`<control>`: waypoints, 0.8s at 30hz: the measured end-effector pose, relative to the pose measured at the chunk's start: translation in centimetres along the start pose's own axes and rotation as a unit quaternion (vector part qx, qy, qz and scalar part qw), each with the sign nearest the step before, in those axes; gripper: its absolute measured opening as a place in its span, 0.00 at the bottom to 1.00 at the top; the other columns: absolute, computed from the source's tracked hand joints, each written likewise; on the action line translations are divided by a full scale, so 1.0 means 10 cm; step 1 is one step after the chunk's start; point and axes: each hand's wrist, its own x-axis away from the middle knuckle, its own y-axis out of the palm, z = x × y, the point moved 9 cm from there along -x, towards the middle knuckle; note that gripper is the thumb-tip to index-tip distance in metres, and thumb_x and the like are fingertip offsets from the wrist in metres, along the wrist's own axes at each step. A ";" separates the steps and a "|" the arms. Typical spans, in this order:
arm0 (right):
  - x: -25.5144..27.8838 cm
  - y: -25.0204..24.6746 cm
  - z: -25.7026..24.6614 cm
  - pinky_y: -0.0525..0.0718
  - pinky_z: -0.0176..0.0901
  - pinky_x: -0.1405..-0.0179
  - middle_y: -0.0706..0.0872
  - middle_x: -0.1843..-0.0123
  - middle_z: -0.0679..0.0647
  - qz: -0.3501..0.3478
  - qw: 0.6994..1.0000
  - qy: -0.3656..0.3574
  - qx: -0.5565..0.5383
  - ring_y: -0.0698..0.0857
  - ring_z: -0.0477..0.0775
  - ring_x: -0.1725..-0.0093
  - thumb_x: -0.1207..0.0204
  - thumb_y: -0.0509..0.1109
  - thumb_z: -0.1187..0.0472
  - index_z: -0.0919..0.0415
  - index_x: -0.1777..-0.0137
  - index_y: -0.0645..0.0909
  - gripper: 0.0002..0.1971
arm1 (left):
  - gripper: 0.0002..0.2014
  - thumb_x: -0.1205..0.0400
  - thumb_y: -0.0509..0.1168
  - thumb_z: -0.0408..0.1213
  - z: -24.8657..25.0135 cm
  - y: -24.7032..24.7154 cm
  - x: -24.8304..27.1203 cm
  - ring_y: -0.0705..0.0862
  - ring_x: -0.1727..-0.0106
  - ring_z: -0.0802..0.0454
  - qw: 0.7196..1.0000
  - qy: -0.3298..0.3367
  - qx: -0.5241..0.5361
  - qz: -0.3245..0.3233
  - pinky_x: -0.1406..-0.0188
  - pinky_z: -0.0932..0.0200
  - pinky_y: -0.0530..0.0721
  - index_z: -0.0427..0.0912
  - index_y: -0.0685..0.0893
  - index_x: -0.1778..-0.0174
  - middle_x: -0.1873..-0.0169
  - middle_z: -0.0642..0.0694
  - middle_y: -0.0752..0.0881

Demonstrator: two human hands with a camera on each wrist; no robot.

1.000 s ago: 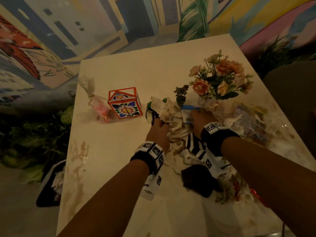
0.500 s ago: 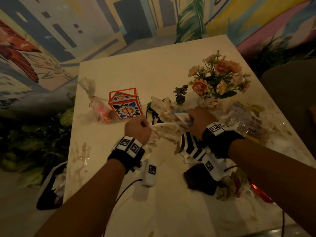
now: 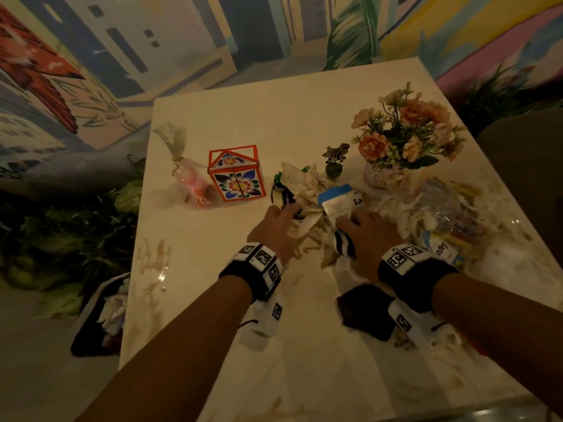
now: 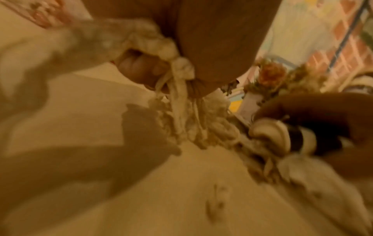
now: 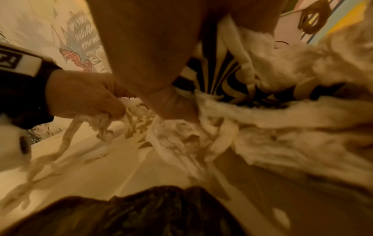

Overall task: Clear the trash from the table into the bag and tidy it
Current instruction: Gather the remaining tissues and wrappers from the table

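A heap of crumpled white tissue [image 3: 301, 190] lies mid-table among small ornaments. My left hand [image 3: 281, 216] is at its left side; in the left wrist view the fingers [image 4: 141, 67] curl round twisted tissue strands [image 4: 181, 115]. My right hand [image 3: 356, 220] is just right of it, gripping a black-and-white striped wrapper [image 3: 344, 245] together with tissue [image 5: 262, 111]. A blue-and-white packet [image 3: 338, 199] sticks up at its fingertips. The dark trash bag [image 3: 100, 315] sits on the floor left of the table, with white trash inside.
On the table stand an orange flowered box [image 3: 236, 175], a pink sweet bag [image 3: 189, 181], a small plant figure [image 3: 335, 162] and a flower vase [image 3: 405, 138]. Clear plastic wrappers [image 3: 451, 217] lie at the right. A black crumpled item [image 3: 365, 312] lies near my right wrist.
My left hand pulled tissue strands out to the left, then came back right to the heap. My right hand has stayed at the striped wrapper and packet.
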 end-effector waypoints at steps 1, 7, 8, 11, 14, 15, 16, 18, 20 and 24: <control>-0.01 -0.02 -0.01 0.79 0.59 0.39 0.65 0.31 0.56 0.001 1.000 0.002 -0.010 0.67 0.64 0.33 0.27 0.70 0.53 0.49 0.27 0.61 0.30 | 0.33 0.25 0.62 0.28 0.05 0.07 0.00 0.80 0.45 0.38 0.999 0.019 -0.035 -0.014 0.49 0.48 0.84 0.61 0.67 0.26 0.33 0.44 0.68; 0.02 -0.20 0.00 0.78 0.52 0.51 0.73 0.37 0.56 -0.002 0.999 0.002 -0.035 0.77 0.63 0.41 0.25 0.64 0.66 0.50 0.31 0.64 0.24 | 0.13 0.20 0.61 0.35 0.11 0.18 0.01 0.78 0.45 0.39 0.996 0.052 -0.070 0.012 0.47 0.52 0.81 0.47 0.79 0.40 0.35 0.43 0.68; 0.04 -0.24 0.00 0.78 0.52 0.50 0.73 0.36 0.56 -0.002 0.999 0.003 -0.036 0.77 0.63 0.40 0.24 0.62 0.66 0.50 0.31 0.64 0.23 | 0.11 0.20 0.62 0.34 0.08 0.17 -0.01 0.77 0.44 0.40 0.998 0.041 -0.056 0.013 0.45 0.54 0.80 0.44 0.81 0.42 0.35 0.43 0.69; 0.12 -0.38 0.01 0.79 0.52 0.42 0.74 0.31 0.56 0.012 0.998 0.006 -0.054 0.77 0.62 0.36 0.22 0.60 0.66 0.52 0.26 0.63 0.25 | 0.09 0.24 0.64 0.28 -0.02 0.08 -0.06 0.78 0.44 0.39 1.000 0.005 -0.009 0.026 0.51 0.60 0.73 0.36 0.85 0.49 0.42 0.38 0.75; 0.22 -0.58 -0.01 0.80 0.53 0.42 0.75 0.33 0.58 0.043 0.997 -0.007 -0.067 0.79 0.64 0.39 0.24 0.64 0.66 0.51 0.26 0.62 0.27 | 0.08 0.23 0.60 0.27 -0.10 -0.18 -0.03 0.78 0.47 0.38 0.996 -0.024 0.029 0.083 0.56 0.59 0.69 0.35 0.84 0.53 0.49 0.36 0.80; 0.25 -0.65 -0.04 0.81 0.54 0.43 0.74 0.33 0.58 0.054 0.996 -0.019 -0.063 0.79 0.64 0.40 0.25 0.65 0.66 0.51 0.26 0.63 0.28 | 0.08 0.23 0.60 0.27 -0.12 -0.26 -0.01 0.79 0.47 0.39 0.995 -0.026 0.036 0.093 0.56 0.59 0.69 0.35 0.84 0.53 0.50 0.37 0.81; 0.27 -0.71 -0.06 0.81 0.54 0.43 0.73 0.33 0.57 0.063 0.996 -0.029 -0.059 0.79 0.64 0.39 0.26 0.66 0.66 0.51 0.26 0.64 0.29 | 0.08 0.23 0.61 0.27 -0.13 -0.34 0.01 0.79 0.48 0.40 0.994 -0.023 0.039 0.099 0.56 0.60 0.68 0.34 0.84 0.53 0.52 0.37 0.82; 0.31 -0.83 -0.12 0.82 0.53 0.45 0.72 0.32 0.56 0.085 0.993 -0.042 -0.063 0.79 0.63 0.40 0.26 0.65 0.69 0.51 0.27 0.67 0.28 | 0.07 0.24 0.61 0.27 -0.12 -0.50 0.07 0.77 0.53 0.44 0.993 -0.009 0.047 0.105 0.58 0.61 0.68 0.34 0.84 0.55 0.57 0.40 0.82; 0.35 -0.96 -0.18 0.81 0.50 0.49 0.72 0.35 0.54 0.120 0.988 -0.044 -0.082 0.79 0.61 0.44 0.25 0.63 0.69 0.51 0.34 0.72 0.21 | 0.06 0.26 0.61 0.29 -0.11 -0.65 0.14 0.75 0.58 0.46 0.991 0.009 0.074 0.110 0.64 0.61 0.67 0.35 0.83 0.59 0.62 0.40 0.81; 0.37 -1.18 -0.20 0.72 0.44 0.61 0.78 0.54 0.54 0.168 0.979 0.007 -0.117 0.76 0.57 0.58 0.25 0.64 0.67 0.53 0.57 0.71 0.07 | 0.10 0.30 0.57 0.33 -0.09 -0.90 0.21 0.76 0.60 0.45 0.984 0.040 0.128 0.119 0.61 0.56 0.73 0.33 0.82 0.63 0.67 0.40 0.80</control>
